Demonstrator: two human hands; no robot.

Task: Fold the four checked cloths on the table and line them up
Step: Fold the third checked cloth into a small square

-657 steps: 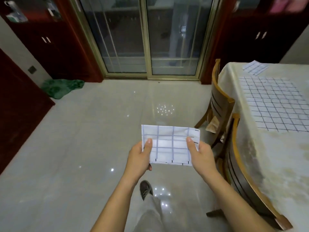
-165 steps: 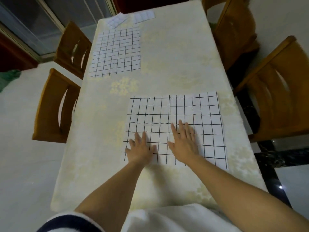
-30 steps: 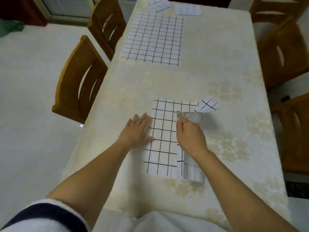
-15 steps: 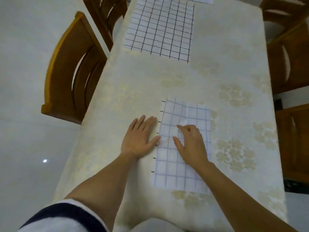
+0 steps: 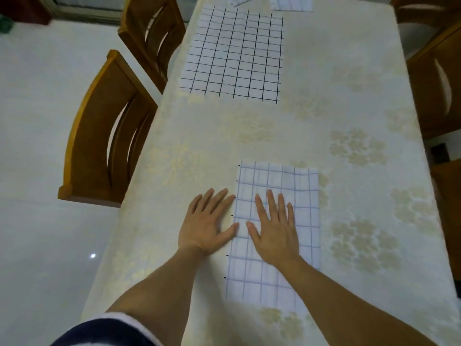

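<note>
White checked cloth (image 5: 299, 186), a folded strip at lower centre of the surface (image 5: 224, 136), pressed by right hand (image 5: 277, 231), left hand (image 5: 207, 221) at its edge, both grips wide and empty, likely setting the crease.

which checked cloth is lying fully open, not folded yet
The big cloth with bold black lines, far left. The near cloth under the right hand is folded narrow; the two far cloths are small packets.

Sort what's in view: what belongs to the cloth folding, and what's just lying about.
Job: near cloth, folded over, under the flat right hand; left hand flat at its left edge; far cloth, spread flat; left small cloth and right small cloth at the far edge.
Lying about: tablecloth; near left chair; far left chair; right chair.
</note>
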